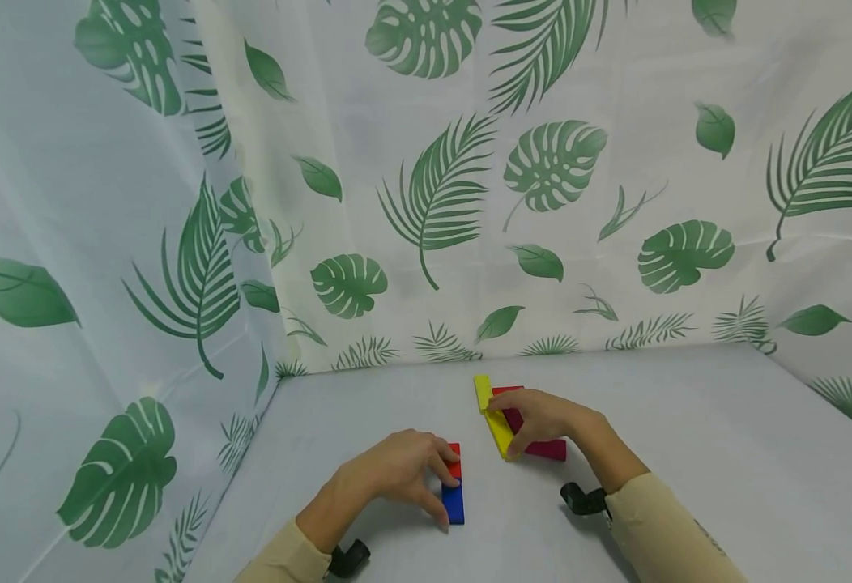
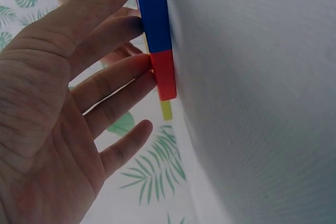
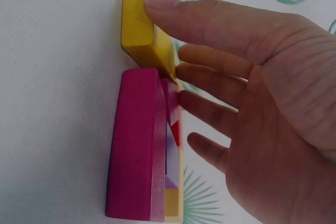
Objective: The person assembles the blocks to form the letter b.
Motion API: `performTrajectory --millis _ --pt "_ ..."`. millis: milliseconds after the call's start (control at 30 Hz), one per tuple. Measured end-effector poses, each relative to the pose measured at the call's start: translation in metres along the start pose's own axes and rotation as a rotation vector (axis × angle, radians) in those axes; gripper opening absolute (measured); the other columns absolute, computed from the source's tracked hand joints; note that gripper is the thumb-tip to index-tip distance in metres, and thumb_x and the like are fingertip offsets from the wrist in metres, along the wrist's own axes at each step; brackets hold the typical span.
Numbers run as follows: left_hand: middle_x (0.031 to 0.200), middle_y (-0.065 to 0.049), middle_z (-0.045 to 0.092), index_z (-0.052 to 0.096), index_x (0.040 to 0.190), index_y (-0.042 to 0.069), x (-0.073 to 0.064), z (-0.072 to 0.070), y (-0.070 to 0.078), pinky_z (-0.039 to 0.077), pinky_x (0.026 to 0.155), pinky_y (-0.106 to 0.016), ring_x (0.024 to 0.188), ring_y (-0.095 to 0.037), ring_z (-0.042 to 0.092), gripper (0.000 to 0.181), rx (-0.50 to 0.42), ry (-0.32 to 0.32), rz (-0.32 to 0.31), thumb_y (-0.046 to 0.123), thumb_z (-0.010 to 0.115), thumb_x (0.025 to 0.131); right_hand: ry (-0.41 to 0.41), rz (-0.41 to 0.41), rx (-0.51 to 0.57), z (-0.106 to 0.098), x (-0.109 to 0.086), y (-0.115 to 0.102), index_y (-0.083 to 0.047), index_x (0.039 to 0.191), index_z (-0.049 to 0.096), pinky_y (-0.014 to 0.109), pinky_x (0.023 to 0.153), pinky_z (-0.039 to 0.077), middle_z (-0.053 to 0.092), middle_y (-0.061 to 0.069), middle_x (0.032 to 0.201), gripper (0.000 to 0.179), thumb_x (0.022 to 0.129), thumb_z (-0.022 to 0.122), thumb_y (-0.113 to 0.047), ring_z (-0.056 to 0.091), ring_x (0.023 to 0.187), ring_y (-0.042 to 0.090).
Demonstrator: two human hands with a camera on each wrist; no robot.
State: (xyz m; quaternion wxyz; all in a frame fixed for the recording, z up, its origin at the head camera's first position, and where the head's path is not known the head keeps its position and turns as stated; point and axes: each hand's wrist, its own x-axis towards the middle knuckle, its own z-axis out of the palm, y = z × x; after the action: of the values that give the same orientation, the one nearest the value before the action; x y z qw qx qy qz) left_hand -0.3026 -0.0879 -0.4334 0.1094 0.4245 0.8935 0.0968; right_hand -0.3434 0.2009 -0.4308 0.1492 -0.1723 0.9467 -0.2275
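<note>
On the grey-white surface a blue block [image 1: 453, 504] lies end to end with a red block [image 1: 454, 453]. My left hand [image 1: 406, 468] pinches the blue block, thumb at its near end and fingertips by the joint with the red one. In the left wrist view fingertips also touch the red block [image 2: 164, 74]. My right hand [image 1: 543, 417] holds a long yellow block [image 1: 500, 435] between the thumb at its near end and fingers at the far end. Beside it sits a magenta block [image 1: 551, 450], partly hidden by the hand in the head view.
A shorter yellow block [image 1: 482, 389] stands at the far end of the long yellow one. A red edge [image 1: 509, 390] shows beyond the right hand. Purple and orange surfaces [image 3: 171, 203] appear behind the magenta block [image 3: 134, 150]. Leaf-printed cloth [image 1: 426, 308] hangs behind.
</note>
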Motion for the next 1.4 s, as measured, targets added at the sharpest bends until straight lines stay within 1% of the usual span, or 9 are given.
performTrajectory --millis 200,333,433,767,967,1167,1267,1400 --pt "0.137 0.017 0.065 0.082 0.110 0.040 0.000 0.000 0.000 0.047 0.113 -0.037 0.134 -0.008 0.056 0.046 0.005 0.005 0.011 0.061 0.089 0.071 -0.010 0.000 -0.007 -0.002 -0.001 -0.002 -0.025 0.139 0.066 0.067 0.109 0.043 0.058 0.008 0.145 0.071 0.075 0.094 -0.029 0.050 0.133 0.032" --pt "0.137 0.016 0.066 0.082 0.111 0.039 -0.001 -0.001 -0.001 0.048 0.112 -0.036 0.133 -0.008 0.057 0.048 0.024 0.021 0.032 0.063 0.089 0.071 -0.008 -0.043 0.000 -0.004 0.000 -0.004 -0.022 0.135 0.069 0.066 0.112 0.042 0.055 0.009 0.149 0.065 0.075 0.094 -0.026 0.048 0.137 0.034" --pt "0.137 0.016 0.066 0.082 0.111 0.038 0.000 -0.003 -0.001 0.048 0.112 -0.036 0.133 -0.009 0.057 0.048 0.027 0.025 0.035 0.063 0.089 0.070 -0.005 -0.074 -0.011 -0.005 0.001 -0.003 -0.020 0.132 0.071 0.065 0.112 0.043 0.053 0.011 0.150 0.061 0.075 0.094 -0.026 0.047 0.138 0.035" --pt "0.137 0.016 0.066 0.082 0.111 0.039 0.000 -0.003 0.000 0.048 0.112 -0.036 0.133 -0.009 0.057 0.047 0.025 0.024 0.027 0.063 0.089 0.070 0.009 -0.079 -0.046 -0.004 0.004 -0.003 -0.022 0.131 0.073 0.066 0.108 0.046 0.053 0.012 0.150 0.061 0.074 0.095 -0.028 0.048 0.137 0.038" --pt "0.137 0.016 0.066 0.082 0.111 0.039 0.001 -0.002 0.000 0.049 0.112 -0.035 0.133 -0.009 0.058 0.048 0.024 0.022 0.027 0.063 0.089 0.070 0.017 -0.081 -0.058 -0.003 0.003 -0.006 -0.022 0.130 0.074 0.064 0.107 0.047 0.056 0.010 0.146 0.060 0.074 0.095 -0.029 0.050 0.134 0.036" --pt "0.136 0.015 0.066 0.082 0.110 0.038 0.000 -0.001 -0.001 0.048 0.112 -0.036 0.132 -0.008 0.058 0.048 0.012 0.016 0.026 0.063 0.089 0.070 0.022 -0.069 -0.059 0.000 0.001 -0.007 -0.024 0.128 0.074 0.062 0.106 0.049 0.056 0.008 0.146 0.059 0.073 0.095 -0.028 0.050 0.132 0.035" --pt "0.136 0.015 0.067 0.082 0.110 0.038 0.000 0.000 -0.001 0.048 0.112 -0.036 0.132 -0.008 0.058 0.048 0.011 0.021 0.027 0.063 0.089 0.069 0.023 -0.077 -0.062 0.001 0.000 -0.009 -0.024 0.128 0.075 0.062 0.104 0.049 0.057 0.007 0.145 0.059 0.073 0.095 -0.028 0.051 0.129 0.034" --pt "0.135 0.015 0.067 0.082 0.110 0.038 0.000 0.001 -0.002 0.048 0.112 -0.036 0.132 -0.007 0.057 0.049 0.011 0.025 0.034 0.064 0.089 0.069 0.017 -0.099 -0.067 0.002 0.000 -0.013 -0.022 0.129 0.074 0.062 0.106 0.048 0.057 0.008 0.146 0.058 0.074 0.095 -0.029 0.052 0.129 0.034"
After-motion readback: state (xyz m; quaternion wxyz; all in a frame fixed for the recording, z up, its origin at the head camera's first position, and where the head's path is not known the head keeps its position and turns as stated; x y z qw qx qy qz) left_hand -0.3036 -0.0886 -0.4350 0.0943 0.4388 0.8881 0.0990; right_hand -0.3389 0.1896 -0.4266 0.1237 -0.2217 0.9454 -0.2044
